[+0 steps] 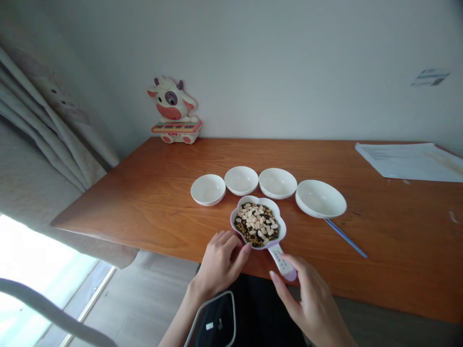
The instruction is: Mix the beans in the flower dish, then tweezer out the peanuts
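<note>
A flower-shaped lilac and white dish (pixel 278 218) with a short handle (pixel 283 263) sits near the table's front edge, filled with mixed pale seeds and dark and yellow beans. My left hand (pixel 221 262) rests at the dish's lower left rim, fingers curled, fingertips touching or nearly touching it. My right hand (pixel 311 300) is just under the handle's end, fingers apart, holding nothing. Behind the dish stand several empty white bowls in a row: small ones (pixel 208 189) (pixel 241 180) (pixel 278 182) and a larger one (pixel 320 198).
A blue stick (pixel 345 237) lies on the wooden table (pixel 152 202) right of the big bowl. Papers (pixel 412 160) lie at the far right. A cow-shaped toy keyboard (pixel 174 113) stands against the wall. Curtains (pixel 43 135) hang at left.
</note>
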Demonstrator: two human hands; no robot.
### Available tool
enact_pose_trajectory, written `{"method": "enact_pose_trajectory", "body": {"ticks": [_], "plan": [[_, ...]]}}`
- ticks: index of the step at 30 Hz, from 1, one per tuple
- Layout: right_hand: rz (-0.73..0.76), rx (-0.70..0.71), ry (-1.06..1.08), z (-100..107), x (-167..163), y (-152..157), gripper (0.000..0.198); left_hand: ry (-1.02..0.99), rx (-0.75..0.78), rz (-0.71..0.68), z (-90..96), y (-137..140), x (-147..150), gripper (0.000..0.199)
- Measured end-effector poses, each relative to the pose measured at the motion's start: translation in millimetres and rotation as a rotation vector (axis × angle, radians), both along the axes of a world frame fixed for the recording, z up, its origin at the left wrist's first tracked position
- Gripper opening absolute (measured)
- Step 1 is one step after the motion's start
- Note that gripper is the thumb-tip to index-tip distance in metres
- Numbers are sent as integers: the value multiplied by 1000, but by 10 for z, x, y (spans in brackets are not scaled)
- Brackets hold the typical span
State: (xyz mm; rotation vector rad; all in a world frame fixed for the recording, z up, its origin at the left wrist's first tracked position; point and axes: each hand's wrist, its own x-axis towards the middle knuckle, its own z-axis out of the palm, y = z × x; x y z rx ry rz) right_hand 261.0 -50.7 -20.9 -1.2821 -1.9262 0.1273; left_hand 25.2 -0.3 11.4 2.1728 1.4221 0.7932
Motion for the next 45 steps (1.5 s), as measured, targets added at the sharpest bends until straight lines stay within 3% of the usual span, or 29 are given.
{"method": "enact_pose_trajectory", "body": {"ticks": [9,14,17,20,22,24,26,28,31,34,37,45], "plan": [[143,5,54,152,-635,-119,30,-13,-282,70,243,-215,-61,35],[177,-59,124,256,-635,25,14,-80,-363,100,258,-274,26,24],[-71,-30,295,213,-427,246,12,-76,-358,124,230,-278,26,23],[-305,-38,359,102,-212,537,33,-29,-334,91,223,-197,-79,26],[-345,-49,303,32,-116,698,48,-78,-352,5,222,-77,-191,31],[-312,-89,266,-15,-63,784,50,-134,-366,-80,209,77,-303,32],[-282,-138,276,-35,-42,793,47,-160,-352,-36,179,226,-393,43],[-262,-176,308,-30,-35,754,48,-133,-279,78,136,338,-446,48],[-183,-191,309,-6,-33,703,47,-58,-113,131,57,414,-460,37],[-122,-136,271,0,-27,732,46,12,84,93,-31,421,-423,21],[-101,-93,255,-23,-16,812,44,65,203,65,-109,428,-376,17],[-153,-67,179,-82,-2,914,44,198,331,-33,-122,610,-291,23]]}}
